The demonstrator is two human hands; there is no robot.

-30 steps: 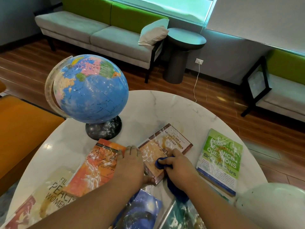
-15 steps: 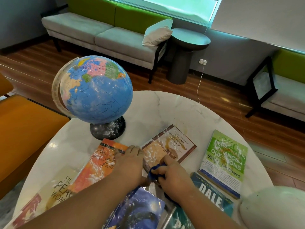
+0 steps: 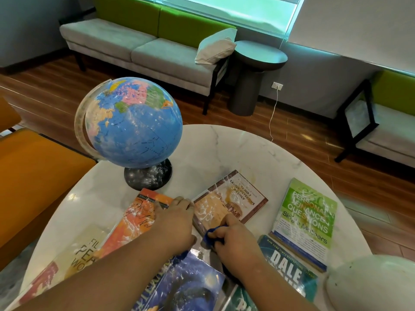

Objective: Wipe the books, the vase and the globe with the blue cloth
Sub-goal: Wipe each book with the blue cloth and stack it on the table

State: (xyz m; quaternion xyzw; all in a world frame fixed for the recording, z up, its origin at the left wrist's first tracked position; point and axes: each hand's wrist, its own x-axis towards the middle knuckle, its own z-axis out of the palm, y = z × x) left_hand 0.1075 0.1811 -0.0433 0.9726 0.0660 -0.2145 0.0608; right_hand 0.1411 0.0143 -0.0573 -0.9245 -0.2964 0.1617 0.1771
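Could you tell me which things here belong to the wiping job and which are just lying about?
Job: blue cloth in right hand; brown book steadied by left hand; orange book; green book; globe; white vase.

Lying about: sofa, pillow, side table.

- One head-worn wide-angle view looks forward and steeply down, close over the near edge of the round marble table [image 3: 224,149].
- The sofa [image 3: 139,50] and window wall lie beyond the table's far edge.

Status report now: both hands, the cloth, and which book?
Right hand shut on blue cloth, on brown book. Left hand flat, steadying its left edge. Globe still spotted. Nothing blocking.
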